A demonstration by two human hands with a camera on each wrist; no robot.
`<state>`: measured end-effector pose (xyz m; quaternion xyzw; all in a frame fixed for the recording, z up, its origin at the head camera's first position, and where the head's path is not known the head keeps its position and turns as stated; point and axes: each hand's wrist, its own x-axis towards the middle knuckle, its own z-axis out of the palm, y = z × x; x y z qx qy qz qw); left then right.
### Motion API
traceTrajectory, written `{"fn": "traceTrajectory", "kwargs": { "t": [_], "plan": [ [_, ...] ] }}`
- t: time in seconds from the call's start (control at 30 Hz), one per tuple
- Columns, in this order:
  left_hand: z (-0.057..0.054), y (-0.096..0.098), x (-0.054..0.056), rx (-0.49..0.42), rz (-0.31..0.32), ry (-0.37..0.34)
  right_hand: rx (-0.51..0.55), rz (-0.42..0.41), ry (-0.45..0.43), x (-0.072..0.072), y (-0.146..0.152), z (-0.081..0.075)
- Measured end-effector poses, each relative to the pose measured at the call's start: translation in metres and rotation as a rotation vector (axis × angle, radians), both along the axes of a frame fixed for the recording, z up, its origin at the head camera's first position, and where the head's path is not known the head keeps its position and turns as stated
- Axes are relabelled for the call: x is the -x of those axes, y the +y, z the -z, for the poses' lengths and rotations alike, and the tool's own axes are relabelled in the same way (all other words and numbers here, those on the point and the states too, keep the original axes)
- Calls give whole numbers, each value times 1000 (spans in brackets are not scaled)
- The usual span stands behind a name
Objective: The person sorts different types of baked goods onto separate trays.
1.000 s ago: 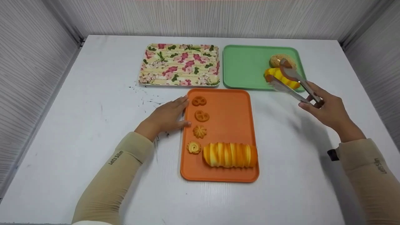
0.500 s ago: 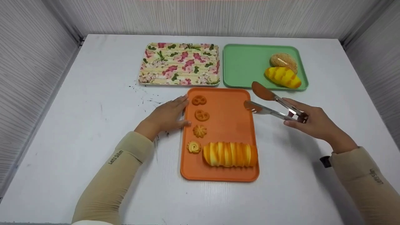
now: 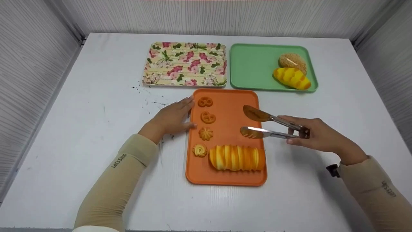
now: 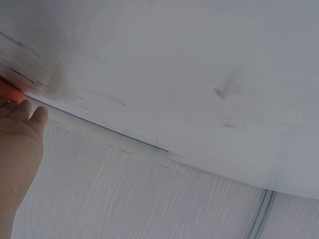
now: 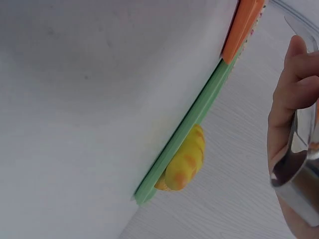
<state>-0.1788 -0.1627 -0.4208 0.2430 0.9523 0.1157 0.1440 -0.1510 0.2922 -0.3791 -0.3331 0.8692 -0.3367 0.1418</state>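
My right hand (image 3: 317,133) grips metal tongs (image 3: 283,134) near their hinged end. The parted tong tips hang over the right side of the orange tray (image 3: 230,178), with nothing between them. Just below the tips, on that tray, lies a large striped bread loaf (image 3: 237,158). Along the tray's left side run two pretzel-shaped cookies (image 3: 205,102), a flower-shaped cookie (image 3: 205,133) and a swirl cookie (image 3: 200,150). My left hand (image 3: 170,118) touches the tray's left edge, fingers extended. In the right wrist view the tongs' metal end (image 5: 299,174) shows beside the palm.
Behind the orange tray, a flowered tray (image 3: 185,66) stands at the left and a green tray (image 3: 254,67) at the right. The green tray bears a sesame bun (image 3: 292,60) and a yellow striped bread (image 3: 292,78). White panel walls (image 3: 219,17) enclose the table (image 3: 80,106).
The tongs in my right hand have come from the yellow bread on the green tray, leftward and nearer, to above the orange tray. The bread stays on the green tray. My left hand keeps its place.
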Motion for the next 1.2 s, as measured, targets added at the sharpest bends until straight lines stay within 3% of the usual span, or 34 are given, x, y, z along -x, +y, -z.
{"fn": "traceTrajectory", "kwargs": {
  "t": [0.33, 0.63, 0.93, 1.2],
  "plan": [
    [0, 1, 1, -4, 12, -3, 7, -196, -103, -8, -5, -1],
    [1, -1, 0, -16, 0, -9, -77, -210, -170, -16, -8, -6],
    [1, 0, -1, -16, -6, -7, -96, -219, -145, -18, -11, -7],
    [1, 1, 1, 0, 1, -9, -101, -230, -62, -19, -12, -8]
  ]
}}
